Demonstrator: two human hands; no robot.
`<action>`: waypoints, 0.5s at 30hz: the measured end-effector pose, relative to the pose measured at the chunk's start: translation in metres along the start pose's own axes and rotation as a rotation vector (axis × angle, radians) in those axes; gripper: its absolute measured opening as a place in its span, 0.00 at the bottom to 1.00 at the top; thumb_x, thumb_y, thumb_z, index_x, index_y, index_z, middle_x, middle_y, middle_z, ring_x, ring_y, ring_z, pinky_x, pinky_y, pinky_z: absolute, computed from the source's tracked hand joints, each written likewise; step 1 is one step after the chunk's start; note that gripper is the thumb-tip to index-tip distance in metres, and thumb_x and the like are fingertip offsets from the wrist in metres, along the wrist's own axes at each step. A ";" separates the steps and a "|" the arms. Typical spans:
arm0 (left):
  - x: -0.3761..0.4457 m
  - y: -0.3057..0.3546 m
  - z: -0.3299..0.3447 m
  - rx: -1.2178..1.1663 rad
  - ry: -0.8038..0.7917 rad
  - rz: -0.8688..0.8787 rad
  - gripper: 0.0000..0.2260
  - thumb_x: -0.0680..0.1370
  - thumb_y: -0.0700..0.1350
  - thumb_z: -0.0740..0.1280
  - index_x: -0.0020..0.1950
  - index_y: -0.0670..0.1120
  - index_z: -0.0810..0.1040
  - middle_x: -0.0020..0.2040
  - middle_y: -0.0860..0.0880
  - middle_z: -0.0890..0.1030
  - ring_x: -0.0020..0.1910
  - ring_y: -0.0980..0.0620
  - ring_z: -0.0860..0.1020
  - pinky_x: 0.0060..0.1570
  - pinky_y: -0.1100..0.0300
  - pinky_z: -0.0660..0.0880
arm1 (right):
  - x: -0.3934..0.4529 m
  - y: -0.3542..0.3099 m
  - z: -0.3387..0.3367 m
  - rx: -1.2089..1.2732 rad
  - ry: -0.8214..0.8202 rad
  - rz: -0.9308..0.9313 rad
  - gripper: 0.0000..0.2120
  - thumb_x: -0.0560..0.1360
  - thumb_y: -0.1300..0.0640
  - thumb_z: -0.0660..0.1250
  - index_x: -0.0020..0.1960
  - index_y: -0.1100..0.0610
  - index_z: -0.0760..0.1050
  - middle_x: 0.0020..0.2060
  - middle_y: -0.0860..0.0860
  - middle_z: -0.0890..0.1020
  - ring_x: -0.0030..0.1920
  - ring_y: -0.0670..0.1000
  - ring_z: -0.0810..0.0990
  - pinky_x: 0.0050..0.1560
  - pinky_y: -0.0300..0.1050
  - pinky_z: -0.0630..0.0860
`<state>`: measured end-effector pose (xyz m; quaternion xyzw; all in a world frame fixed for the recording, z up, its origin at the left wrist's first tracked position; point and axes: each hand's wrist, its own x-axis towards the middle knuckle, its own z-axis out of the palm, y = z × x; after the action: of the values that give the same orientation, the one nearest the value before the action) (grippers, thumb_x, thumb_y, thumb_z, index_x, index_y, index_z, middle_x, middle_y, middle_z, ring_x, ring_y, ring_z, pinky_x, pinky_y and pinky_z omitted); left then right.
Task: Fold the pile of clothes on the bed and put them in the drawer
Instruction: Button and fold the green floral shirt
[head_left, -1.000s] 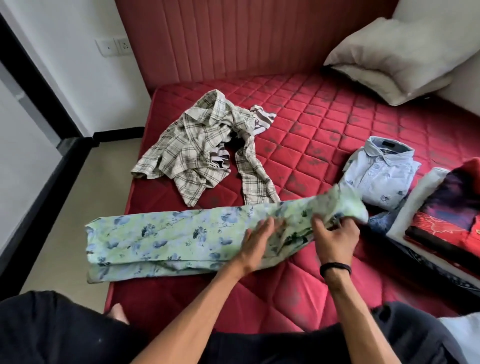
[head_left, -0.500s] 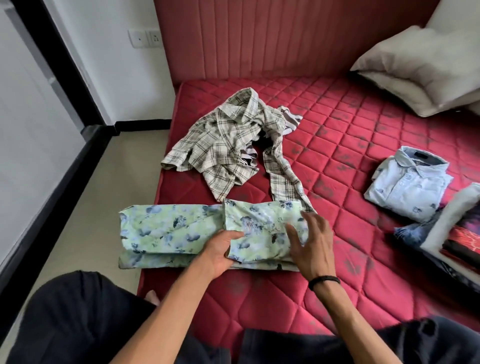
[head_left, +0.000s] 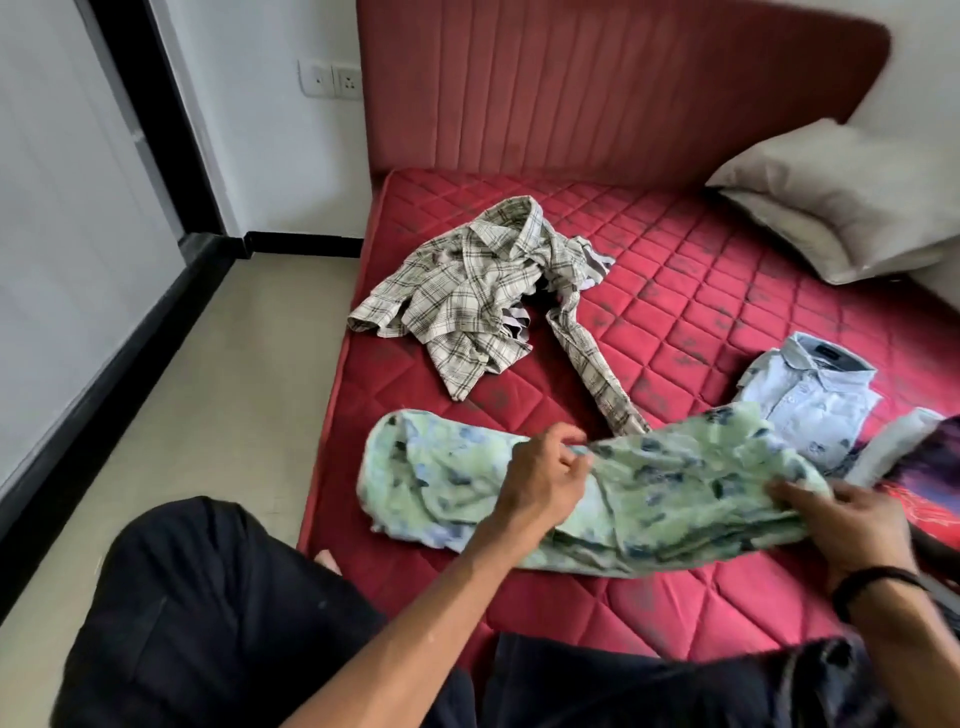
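Garment: green floral garment, near edge of bed, partly lifted.
Handling: judged light, limp, thin; sags between holds.
Left hand: pinching upper fold.
Right hand: fingers curled round right end.
Hold: edges, corners.

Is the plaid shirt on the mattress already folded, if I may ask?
No, the plaid shirt lies crumpled on the mattress, one sleeve trailing loose.

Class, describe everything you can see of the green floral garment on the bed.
The green floral garment is thin, soft-looking cloth, pale green with dark blue flower prints. It lies bunched and partly folded across the near edge of the red mattress. The left hand pinches its upper edge; the right hand holds its right end.
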<state>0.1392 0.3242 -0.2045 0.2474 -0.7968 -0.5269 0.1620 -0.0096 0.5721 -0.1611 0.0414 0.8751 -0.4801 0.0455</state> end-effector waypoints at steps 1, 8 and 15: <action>-0.004 0.012 0.002 -0.139 -0.089 0.005 0.11 0.81 0.49 0.69 0.60 0.45 0.81 0.50 0.41 0.86 0.46 0.44 0.86 0.52 0.50 0.82 | -0.001 -0.009 -0.008 -0.112 0.068 -0.103 0.08 0.70 0.62 0.79 0.43 0.64 0.82 0.38 0.66 0.83 0.36 0.52 0.77 0.39 0.56 0.79; -0.005 0.010 -0.036 -0.970 -0.412 -0.534 0.29 0.78 0.65 0.67 0.67 0.43 0.81 0.63 0.38 0.82 0.62 0.40 0.80 0.71 0.41 0.72 | -0.127 -0.077 0.090 -0.218 -0.578 -0.663 0.10 0.71 0.42 0.78 0.45 0.47 0.85 0.39 0.41 0.86 0.39 0.39 0.84 0.39 0.37 0.79; -0.025 -0.088 -0.081 -0.822 0.031 -0.607 0.13 0.77 0.35 0.71 0.61 0.36 0.82 0.55 0.37 0.86 0.56 0.40 0.84 0.59 0.47 0.80 | -0.107 -0.011 0.167 -0.629 -0.338 -1.024 0.32 0.79 0.31 0.60 0.79 0.44 0.66 0.77 0.51 0.69 0.77 0.58 0.66 0.75 0.64 0.61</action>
<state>0.2215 0.2490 -0.2534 0.3914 -0.4136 -0.8162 0.0976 0.1018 0.4223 -0.2288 -0.4755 0.8640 -0.1601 -0.0424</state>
